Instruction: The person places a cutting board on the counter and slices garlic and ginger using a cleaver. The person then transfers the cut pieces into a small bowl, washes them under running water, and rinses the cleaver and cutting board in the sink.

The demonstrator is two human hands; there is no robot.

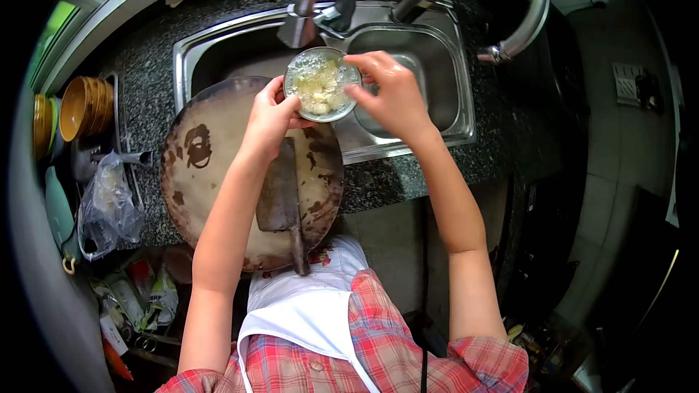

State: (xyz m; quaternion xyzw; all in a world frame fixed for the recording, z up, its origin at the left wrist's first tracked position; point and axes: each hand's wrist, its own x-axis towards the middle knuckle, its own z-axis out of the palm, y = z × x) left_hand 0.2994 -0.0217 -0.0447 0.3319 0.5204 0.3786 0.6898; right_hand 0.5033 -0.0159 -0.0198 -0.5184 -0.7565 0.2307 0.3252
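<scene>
My left hand (271, 118) is closed on the left side of a small round bowl (293, 98), with the thumb near its front rim. Bubbly water and pale yellowish pieces (319, 94) fill the bowl; I cannot tell for certain what the pieces are. My right hand (393, 91) hovers at the bowl's right rim, thumb and fingers apart, the fingertips just over the edge. Whether they touch the rim is unclear. Beneath my left forearm lies a cleaver (280, 189) on a round wooden chopping board (211, 196), its handle pointing towards me.
A double steel sink (466, 120) lies behind the bowl, with a faucet (297, 25) over it and a curved spout (535, 22) at right. Stacked brown bowls (79, 109) and a plastic bag (109, 207) sit at left. The board overhangs the granite counter (386, 185).
</scene>
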